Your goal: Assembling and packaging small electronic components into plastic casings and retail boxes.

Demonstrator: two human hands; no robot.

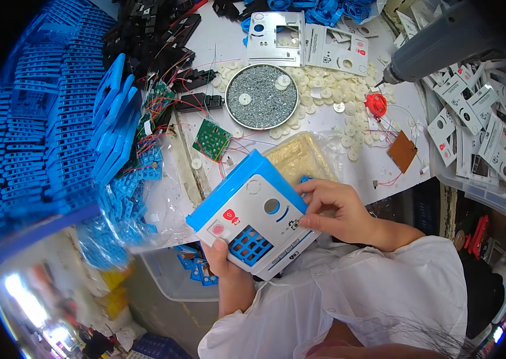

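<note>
Worktable [362,181] (white) beyond blue-white casing [256,212], with pale discs [353,94] and dish [260,128].

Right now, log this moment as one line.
Left hand: holding blue-white casing; right hand: touching casing's right side; nearby: round dish, green circuit board

Casing [255,206]: white face, red and black print, blue sides. Circuit board [212,140] at its eleven o'clock: green.

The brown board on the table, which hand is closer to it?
Right. The right hand is below and left of the brown board, at the plastic case's right side; the left hand is farther left and lower, holding the case.
</note>
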